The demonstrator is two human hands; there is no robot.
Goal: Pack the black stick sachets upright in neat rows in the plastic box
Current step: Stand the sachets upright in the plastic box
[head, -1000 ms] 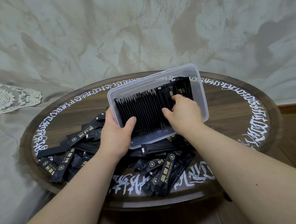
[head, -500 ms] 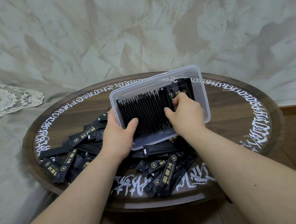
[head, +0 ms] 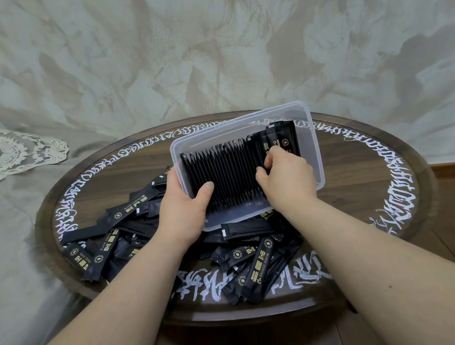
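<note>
Round dark wood table [head: 361, 187], rim ringed with white calligraphy, against a marbled beige wall [head: 209, 49]; lace doily [head: 5, 152] far left. Loose black sachets [head: 255, 269] heaped near, printed "BLACK COFFEE" in gold. Clear box [head: 307, 136] tilted up, sachets in it packed on edge. Left hand [head: 182, 207] gripping box corner; right hand [head: 286, 175] pinching the row's end sachets [head: 273, 137].

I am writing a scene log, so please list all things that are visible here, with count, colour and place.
plastic box: one, clear, tilted on the table, resting on loose sachets
packed sachets: one row, black, on edge inside the box
loose sachets: many, black with gold print, heaped on the table's near and left side
table: one, round, dark wood with white lettering
lace doily: one, cream, far left
left hand: grips the box's left end
right hand: pinches sachets at the row's right end
</note>
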